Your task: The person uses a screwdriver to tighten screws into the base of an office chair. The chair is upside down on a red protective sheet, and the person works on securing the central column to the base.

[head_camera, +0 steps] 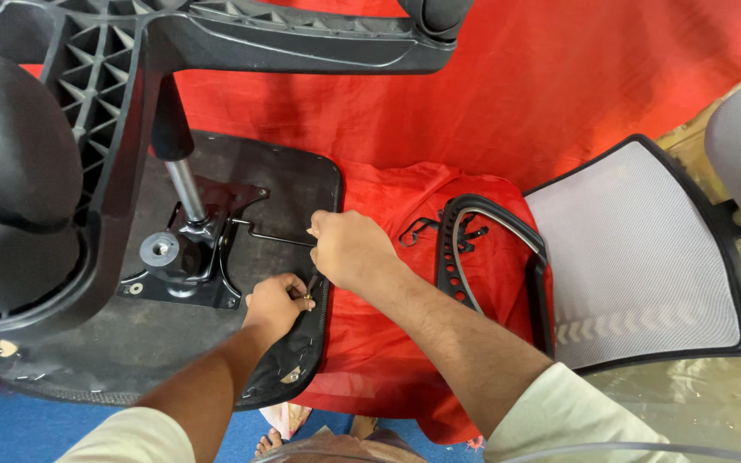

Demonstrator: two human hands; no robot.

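On one upturned seat (156,343), two hands: left hand (276,302) pinches one screw (308,296), right hand (349,249) fisted.

Bright even light, saturated red, soft shadows, sharp centre, wide-angle bending at edges

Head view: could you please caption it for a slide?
Two hands, left hand and right hand, work at the upturned chair seat edge.

Matt black plastic chair base (113,51), crinkled red cloth (508,94).
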